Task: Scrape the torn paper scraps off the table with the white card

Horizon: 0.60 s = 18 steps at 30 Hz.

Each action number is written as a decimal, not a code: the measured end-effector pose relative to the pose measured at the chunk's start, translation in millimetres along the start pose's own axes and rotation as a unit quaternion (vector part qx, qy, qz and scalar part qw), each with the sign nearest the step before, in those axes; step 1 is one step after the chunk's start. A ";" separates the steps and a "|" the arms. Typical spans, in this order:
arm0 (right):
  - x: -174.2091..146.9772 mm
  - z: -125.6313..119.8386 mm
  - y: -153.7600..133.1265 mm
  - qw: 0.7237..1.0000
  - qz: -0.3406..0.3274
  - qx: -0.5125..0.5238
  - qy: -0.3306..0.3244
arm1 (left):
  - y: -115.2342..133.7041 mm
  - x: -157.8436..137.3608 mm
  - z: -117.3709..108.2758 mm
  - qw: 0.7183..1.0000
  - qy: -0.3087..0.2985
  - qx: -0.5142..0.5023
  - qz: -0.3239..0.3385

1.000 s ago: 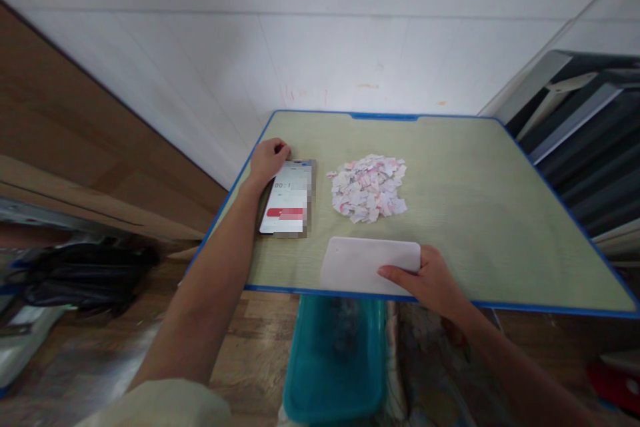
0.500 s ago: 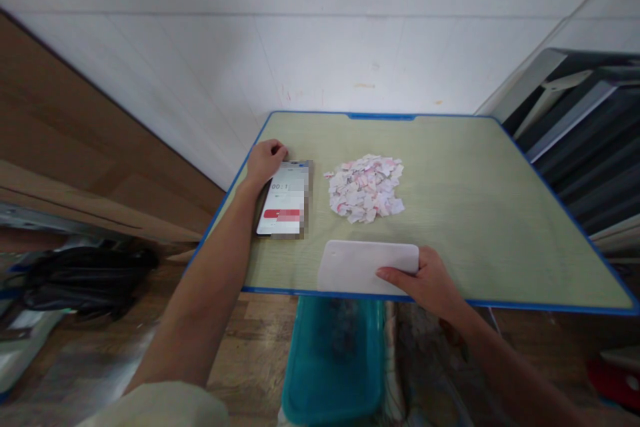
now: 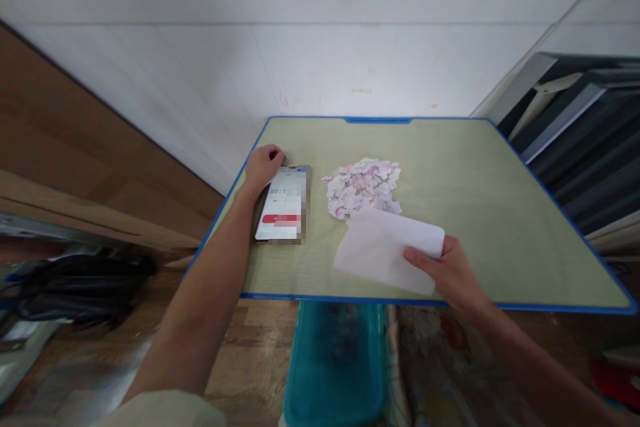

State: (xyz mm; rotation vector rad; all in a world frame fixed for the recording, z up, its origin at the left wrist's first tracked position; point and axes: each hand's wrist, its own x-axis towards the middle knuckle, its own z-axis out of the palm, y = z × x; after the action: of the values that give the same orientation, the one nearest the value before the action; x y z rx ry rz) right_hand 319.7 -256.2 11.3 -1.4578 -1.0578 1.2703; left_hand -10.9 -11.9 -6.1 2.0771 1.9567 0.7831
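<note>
My left hand point(image 3: 265, 163) rests at the board's left edge, fingers curled in, with nothing visible in them. Beside it, by the fingertips, lies a phone point(image 3: 281, 203) with a timer and a red button on its lit screen; part of it is pixelated. In my right hand point(image 3: 450, 270) is a flat white scraper point(image 3: 387, 250), held by its right end, thumb on top. It is slightly tilted, and its far edge overlaps the near side of a heap of torn paper scraps point(image 3: 363, 183), whitish and pink. Whether it touches the scraps I cannot tell.
The small table point(image 3: 500, 213) has a blue rim and stands against a white wall point(image 3: 320, 60). Below its front edge sits a teal plastic bin point(image 3: 335, 380) with some scraps inside. Cardboard point(image 3: 90, 133) stands left; dark panels point(image 3: 580, 113) lean at right.
My right hand has moved the scraper forward and to the right, from the table's front edge up to the paper heap, turning it slightly. The left hand and phone have stayed put.
</note>
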 end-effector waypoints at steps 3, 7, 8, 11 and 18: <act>20.9 -35.2 -12.8 0.998 -0.025 -0.022 0.050 | 0.6 0.0 -0.4 1.000 -0.002 -0.004 -0.002; 67.1 -76.2 -36.5 0.993 -0.080 0.005 0.092 | 2.8 -0.7 -1.8 1.000 -0.003 -0.003 -0.012; 79.6 -81.4 -41.0 0.991 -0.090 0.027 0.092 | 3.4 -1.0 -2.4 1.000 -0.002 -0.002 -0.014; 111.9 -86.1 -46.3 0.988 -0.097 0.068 0.098 | 4.6 -1.8 -4.2 1.000 -0.007 -0.002 -0.014; 128.0 -88.7 -34.3 0.997 -0.043 0.044 0.053 | 0.1 0.8 -2.8 1.000 -0.006 0.002 -0.011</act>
State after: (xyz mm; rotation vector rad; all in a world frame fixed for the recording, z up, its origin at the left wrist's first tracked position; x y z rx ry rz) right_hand 419.9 -132.6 22.0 -1.3822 -0.9724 1.1522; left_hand -12.2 -11.8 -3.5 2.0550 1.9721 0.7615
